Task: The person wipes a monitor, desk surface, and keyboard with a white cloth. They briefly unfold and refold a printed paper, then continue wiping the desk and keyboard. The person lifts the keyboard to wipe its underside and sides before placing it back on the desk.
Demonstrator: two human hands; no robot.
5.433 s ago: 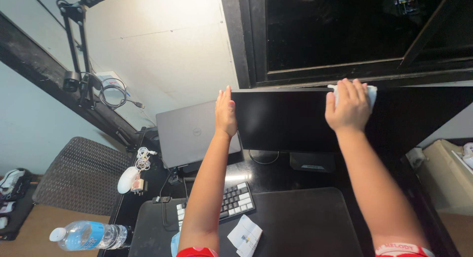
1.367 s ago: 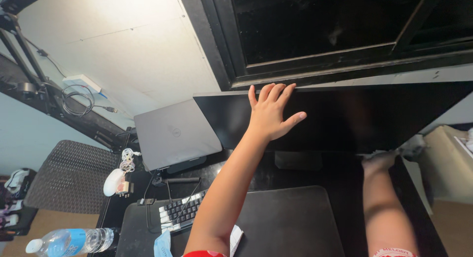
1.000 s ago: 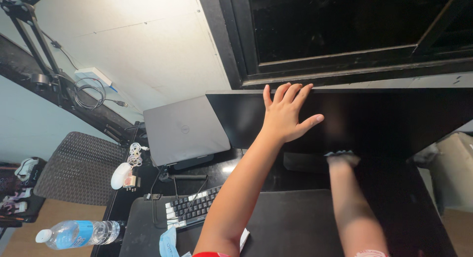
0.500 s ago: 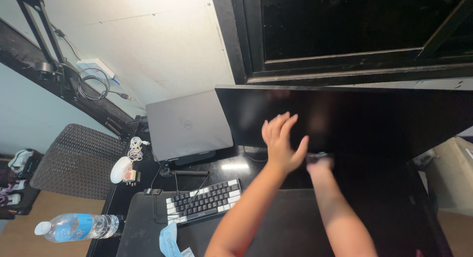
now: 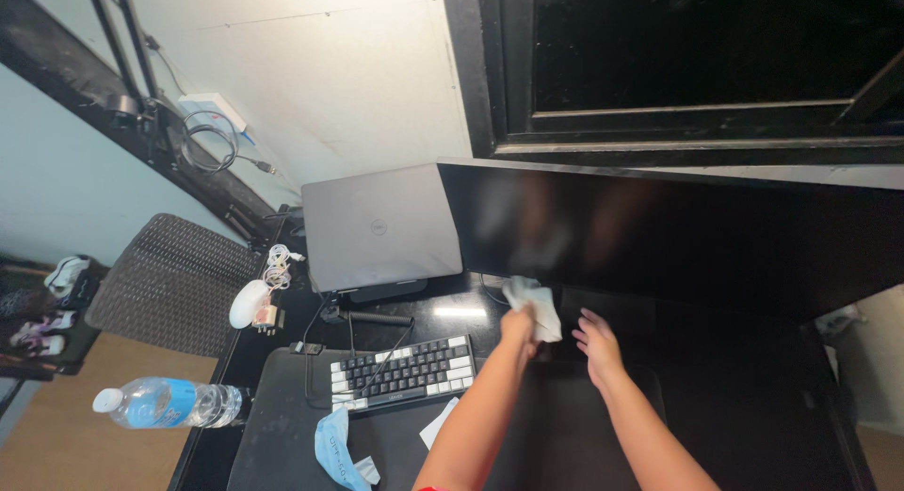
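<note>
My left hand [image 5: 519,327] is closed on a crumpled white wipe [image 5: 534,304], held just under the bottom edge of the wide black monitor [image 5: 678,237]. Beside it, my right hand [image 5: 597,344] hovers with its fingers spread and nothing in it, over the dark desk mat [image 5: 565,434] in front of the monitor stand [image 5: 612,312]. Both forearms reach up from the bottom of the view. The screen is dark and shows faint reflections of my arms.
A closed grey laptop [image 5: 381,227] leans left of the monitor. A black-and-white keyboard [image 5: 405,369], white mouse [image 5: 247,304], blue packet [image 5: 334,444] and water bottle [image 5: 165,403] lie at the left. A woven chair [image 5: 174,284] stands beyond the desk edge.
Both hands came down off the monitor and met below its bottom edge. The white wipe, earlier in my right hand, is now in my left; my right hand is open.
</note>
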